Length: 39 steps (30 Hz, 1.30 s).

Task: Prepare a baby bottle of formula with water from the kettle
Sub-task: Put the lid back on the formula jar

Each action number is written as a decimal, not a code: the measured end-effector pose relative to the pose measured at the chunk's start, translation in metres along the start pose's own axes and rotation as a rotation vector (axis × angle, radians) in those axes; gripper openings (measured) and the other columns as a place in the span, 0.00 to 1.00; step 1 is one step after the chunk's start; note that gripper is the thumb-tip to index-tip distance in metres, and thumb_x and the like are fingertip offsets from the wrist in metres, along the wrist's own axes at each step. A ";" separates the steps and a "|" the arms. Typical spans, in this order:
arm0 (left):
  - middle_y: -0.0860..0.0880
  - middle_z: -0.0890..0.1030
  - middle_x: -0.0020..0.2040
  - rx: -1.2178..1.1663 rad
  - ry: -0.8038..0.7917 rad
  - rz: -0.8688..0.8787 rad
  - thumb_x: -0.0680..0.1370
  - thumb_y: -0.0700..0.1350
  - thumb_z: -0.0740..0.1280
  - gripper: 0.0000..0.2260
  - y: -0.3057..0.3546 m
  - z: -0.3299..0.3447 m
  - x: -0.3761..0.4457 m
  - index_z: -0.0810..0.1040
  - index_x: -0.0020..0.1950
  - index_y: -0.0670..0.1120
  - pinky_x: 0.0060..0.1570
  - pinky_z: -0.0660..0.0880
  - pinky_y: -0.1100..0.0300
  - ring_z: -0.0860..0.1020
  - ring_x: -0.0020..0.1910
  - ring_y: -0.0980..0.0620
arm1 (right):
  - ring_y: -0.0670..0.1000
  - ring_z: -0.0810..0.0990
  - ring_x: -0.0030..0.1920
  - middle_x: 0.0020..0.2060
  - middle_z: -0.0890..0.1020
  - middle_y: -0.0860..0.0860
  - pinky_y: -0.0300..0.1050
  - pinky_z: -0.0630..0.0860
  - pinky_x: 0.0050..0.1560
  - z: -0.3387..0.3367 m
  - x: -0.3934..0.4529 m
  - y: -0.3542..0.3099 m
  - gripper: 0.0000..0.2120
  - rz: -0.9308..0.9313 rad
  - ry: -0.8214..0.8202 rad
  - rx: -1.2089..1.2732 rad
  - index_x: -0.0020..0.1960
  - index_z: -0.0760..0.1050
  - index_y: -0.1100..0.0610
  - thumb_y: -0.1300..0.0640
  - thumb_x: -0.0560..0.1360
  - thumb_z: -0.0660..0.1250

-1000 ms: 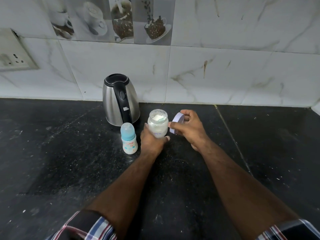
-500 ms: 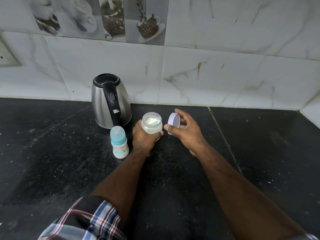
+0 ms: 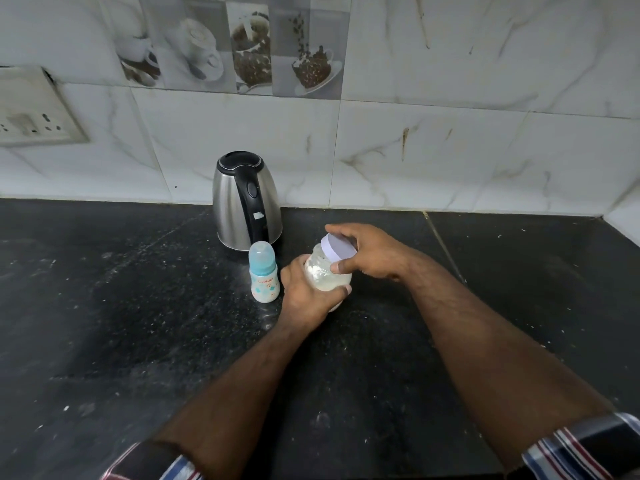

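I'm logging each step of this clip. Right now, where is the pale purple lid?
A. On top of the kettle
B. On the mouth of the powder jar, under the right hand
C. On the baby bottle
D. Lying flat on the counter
B: the right hand holds the lid on the mouth of the jar, which the left hand grips.

1. Just left of the left hand [image 3: 308, 292], the baby bottle [image 3: 264, 271] stands almost touching it, blocking passage that way.
2. Behind that bottle, the kettle [image 3: 246, 202] closes the back-left.
3. Right of the right hand [image 3: 372, 252], bare counter [image 3: 519, 271] lies open.
4. Beyond both hands, the tiled wall [image 3: 450, 150] stops any reach.
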<state>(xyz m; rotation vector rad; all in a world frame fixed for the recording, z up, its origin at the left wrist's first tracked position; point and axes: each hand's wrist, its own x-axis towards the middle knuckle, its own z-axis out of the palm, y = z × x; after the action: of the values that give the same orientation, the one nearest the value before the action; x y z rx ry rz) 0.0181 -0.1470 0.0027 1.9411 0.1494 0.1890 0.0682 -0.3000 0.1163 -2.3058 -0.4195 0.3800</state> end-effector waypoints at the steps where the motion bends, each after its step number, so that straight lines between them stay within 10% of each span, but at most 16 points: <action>1: 0.51 0.67 0.65 0.000 -0.014 0.007 0.60 0.59 0.80 0.43 0.002 -0.006 -0.006 0.67 0.71 0.52 0.57 0.69 0.66 0.69 0.59 0.57 | 0.48 0.71 0.73 0.75 0.72 0.45 0.51 0.67 0.75 0.000 -0.003 -0.006 0.40 -0.006 -0.047 -0.026 0.79 0.67 0.47 0.60 0.71 0.80; 17: 0.60 0.78 0.57 -0.097 -0.115 0.071 0.66 0.49 0.82 0.36 0.014 -0.078 -0.050 0.66 0.67 0.57 0.51 0.75 0.64 0.78 0.56 0.62 | 0.45 0.71 0.66 0.69 0.74 0.41 0.38 0.69 0.54 0.018 -0.025 -0.076 0.38 -0.098 -0.211 -0.306 0.75 0.72 0.43 0.64 0.70 0.79; 26: 0.57 0.78 0.59 -0.104 -0.136 0.095 0.67 0.50 0.81 0.37 0.015 -0.091 -0.054 0.67 0.71 0.54 0.54 0.78 0.58 0.79 0.57 0.57 | 0.44 0.75 0.65 0.70 0.77 0.42 0.41 0.72 0.57 0.027 -0.027 -0.090 0.44 0.008 -0.114 -0.297 0.73 0.74 0.48 0.28 0.63 0.74; 29: 0.58 0.79 0.59 -0.148 -0.150 0.098 0.66 0.50 0.81 0.36 0.017 -0.092 -0.054 0.68 0.69 0.55 0.51 0.77 0.66 0.79 0.57 0.60 | 0.39 0.70 0.67 0.74 0.72 0.41 0.32 0.66 0.55 0.025 -0.031 -0.093 0.43 0.010 -0.163 -0.220 0.78 0.69 0.48 0.43 0.67 0.80; 33: 0.58 0.80 0.58 -0.190 -0.149 0.084 0.62 0.54 0.81 0.39 0.019 -0.092 -0.052 0.68 0.69 0.56 0.53 0.77 0.63 0.80 0.57 0.59 | 0.49 0.83 0.56 0.57 0.85 0.47 0.43 0.78 0.51 0.031 -0.034 -0.096 0.27 0.042 0.039 -0.296 0.61 0.83 0.52 0.37 0.69 0.76; 36: 0.55 0.80 0.60 -0.178 -0.143 0.089 0.61 0.55 0.80 0.41 0.017 -0.092 -0.051 0.67 0.71 0.54 0.58 0.78 0.58 0.80 0.59 0.56 | 0.54 0.73 0.34 0.33 0.75 0.54 0.48 0.69 0.38 0.033 -0.035 -0.094 0.34 0.078 0.157 -0.492 0.37 0.78 0.58 0.25 0.72 0.63; 39: 0.58 0.79 0.58 -0.158 -0.152 0.090 0.59 0.58 0.79 0.41 0.018 -0.094 -0.052 0.67 0.69 0.57 0.53 0.76 0.63 0.79 0.57 0.59 | 0.47 0.80 0.53 0.53 0.83 0.46 0.46 0.75 0.53 0.027 -0.039 -0.088 0.26 0.099 0.096 -0.234 0.60 0.82 0.49 0.32 0.71 0.72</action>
<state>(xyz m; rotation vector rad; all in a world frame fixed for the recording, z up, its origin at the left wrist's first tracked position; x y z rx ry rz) -0.0516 -0.0781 0.0500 1.7980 -0.0521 0.1089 0.0066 -0.2404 0.1678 -2.5675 -0.3169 0.2783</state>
